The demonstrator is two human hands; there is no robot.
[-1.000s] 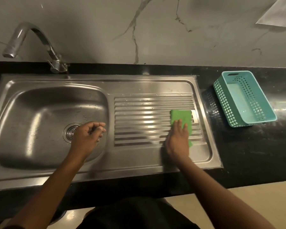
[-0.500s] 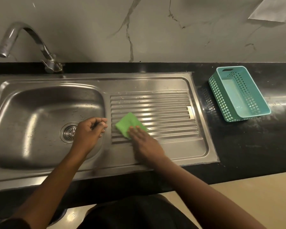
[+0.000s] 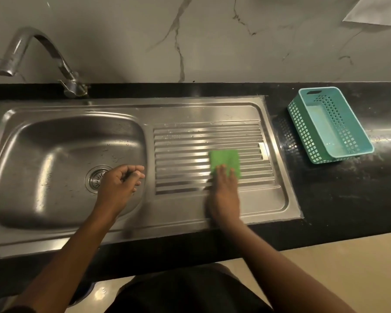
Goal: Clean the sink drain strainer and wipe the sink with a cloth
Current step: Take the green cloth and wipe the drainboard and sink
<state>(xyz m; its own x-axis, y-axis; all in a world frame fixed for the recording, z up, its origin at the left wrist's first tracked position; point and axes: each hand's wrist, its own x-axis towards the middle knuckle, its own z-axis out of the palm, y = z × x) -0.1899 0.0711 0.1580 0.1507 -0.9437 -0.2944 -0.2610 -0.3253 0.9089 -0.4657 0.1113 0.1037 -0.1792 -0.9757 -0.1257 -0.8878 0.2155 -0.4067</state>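
A steel sink [image 3: 54, 154] has its round drain strainer [image 3: 96, 178] in the bowl floor and a ribbed drainboard [image 3: 190, 141] on its right. A green cloth [image 3: 224, 160] lies flat on the drainboard ribs. My right hand [image 3: 225, 195] presses on the cloth's near edge with flat fingers. My left hand [image 3: 120, 184] hovers over the bowl's right side, just right of the strainer, with loosely curled fingers and nothing visible in them. The left hand hides part of the strainer's right edge.
A curved steel tap [image 3: 32, 55] stands at the back left. A teal plastic basket [image 3: 327, 125] sits on the black counter [image 3: 336, 199] to the right of the sink. A marble wall [image 3: 212, 37] rises behind, and the floor shows in front of the counter edge.
My right hand slid the cloth from the drainboard's right side to its left edge, then back toward the right. The left hand stayed almost still over the bowl.
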